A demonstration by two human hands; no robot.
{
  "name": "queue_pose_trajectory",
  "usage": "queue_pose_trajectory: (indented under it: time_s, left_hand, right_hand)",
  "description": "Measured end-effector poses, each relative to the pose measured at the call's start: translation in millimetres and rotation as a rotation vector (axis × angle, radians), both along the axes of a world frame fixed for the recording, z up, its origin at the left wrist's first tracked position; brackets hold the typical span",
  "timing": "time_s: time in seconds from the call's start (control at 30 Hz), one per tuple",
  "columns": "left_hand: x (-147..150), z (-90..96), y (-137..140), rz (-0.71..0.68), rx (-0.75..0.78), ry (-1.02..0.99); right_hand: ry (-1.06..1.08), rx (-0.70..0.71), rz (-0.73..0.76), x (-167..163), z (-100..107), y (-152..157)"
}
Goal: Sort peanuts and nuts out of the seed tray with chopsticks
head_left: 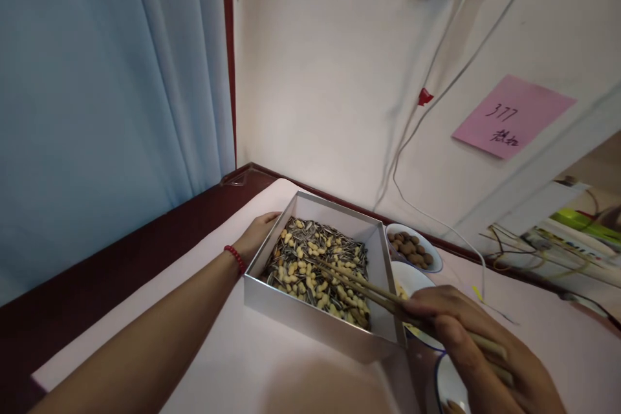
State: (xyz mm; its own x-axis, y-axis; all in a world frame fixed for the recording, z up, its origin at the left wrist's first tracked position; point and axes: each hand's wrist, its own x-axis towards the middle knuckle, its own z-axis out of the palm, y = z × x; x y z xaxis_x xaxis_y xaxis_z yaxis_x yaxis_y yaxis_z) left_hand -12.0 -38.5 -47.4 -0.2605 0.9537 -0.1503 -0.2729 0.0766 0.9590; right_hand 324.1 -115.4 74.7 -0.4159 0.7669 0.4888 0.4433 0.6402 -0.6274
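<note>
A silvery-grey box (310, 320) with a white inside stands on the pale table covering, holding striped sunflower seeds (310, 228) mixed with peanuts in the shell (303, 270). My left hand (259, 233), with a red bead bracelet (235, 259) at the wrist, holds the box's outer left wall; its fingers are partly hidden behind it. My right hand (478, 343) is closed round a pair of wooden chopsticks (373, 294). Their tips reach over the box's right wall into the mix near its middle. I cannot tell whether a peanut is between the tips.
Right of the box stand a bowl of brown nuts (411, 250), a white bowl (410, 276) with yellowish pieces, and another bowl (449, 378), partly behind my right hand. A white cable (451, 228) trails down the wall onto the table. A blue curtain (97, 110) hangs at left.
</note>
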Motion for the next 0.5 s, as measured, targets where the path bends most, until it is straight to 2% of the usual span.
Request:
queue_pose_trajectory:
  time_s: [0.27, 0.43, 0.5]
  left_hand:
    - [2.5, 2.5, -1.7, 0.03, -0.001, -0.032]
    - [3.0, 4.3, -2.0, 0.036, -0.006, -0.025]
    - [2.7, 3.6, -1.8, 0.034, -0.008, -0.022]
  right_hand:
    - [-0.02, 0.025, 0.08, -14.9, -21.2, 22.7]
    - [0.016, 0.041, 0.029, -18.2, -12.1, 15.3]
    - [0.032, 0.056, -0.037, -10.3, -8.5, 10.7]
